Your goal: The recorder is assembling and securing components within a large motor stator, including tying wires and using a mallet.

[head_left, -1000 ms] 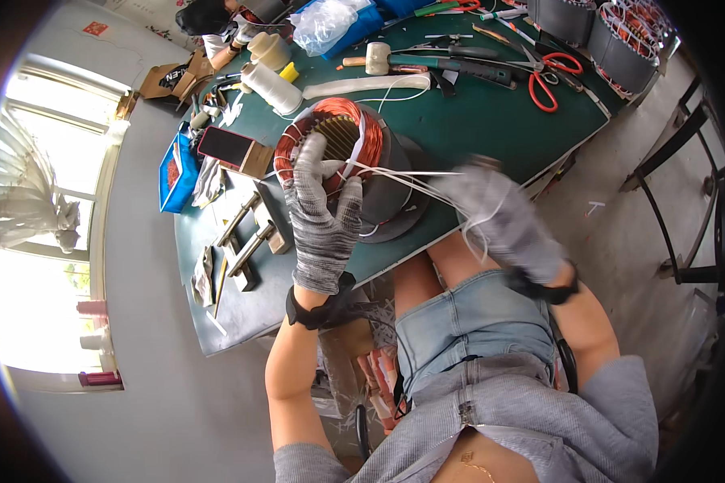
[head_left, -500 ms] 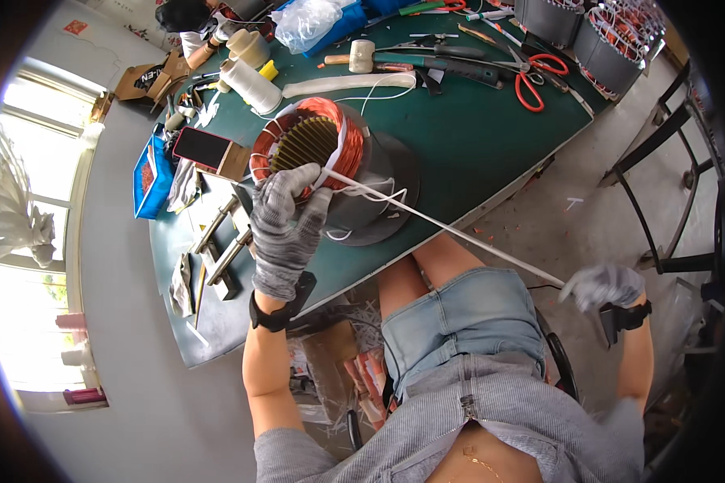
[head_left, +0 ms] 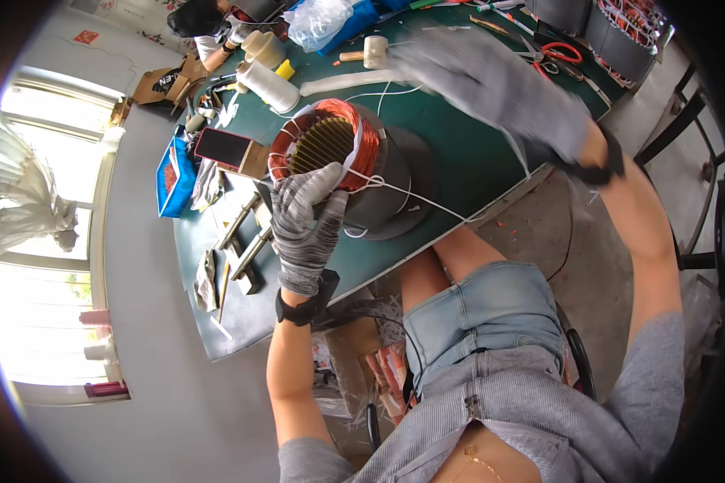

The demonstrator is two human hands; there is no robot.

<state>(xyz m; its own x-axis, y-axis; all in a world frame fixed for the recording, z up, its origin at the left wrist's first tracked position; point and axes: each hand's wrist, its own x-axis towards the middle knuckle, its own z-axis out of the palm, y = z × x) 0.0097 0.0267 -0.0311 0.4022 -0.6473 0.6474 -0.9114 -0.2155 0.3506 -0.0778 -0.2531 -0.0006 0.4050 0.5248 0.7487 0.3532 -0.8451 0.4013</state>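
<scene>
A motor stator with a dark grey housing, copper windings and yellowish slot liners lies tilted on the green table. White cord is laced round its windings. My left hand, in a grey striped glove, grips the near edge of the windings, fingers over the rim. From a knot beside that hand, white cord runs right, past the table's edge. My right hand, also gloved, is over the far right of the table, smeared by motion. A pale strand hangs below it; whether its fingers hold anything cannot be made out.
A white cord spool, a mallet and red-handled scissors lie beyond the stator. To its left are a phone, metal bars and a blue bin. More stators stand far right. Another person's arm shows at the back.
My right hand has swung from the lower right, where it drew the cord taut, up over the table. The cord is now slack. My left hand stays on the windings; the whole view has shifted slightly.
</scene>
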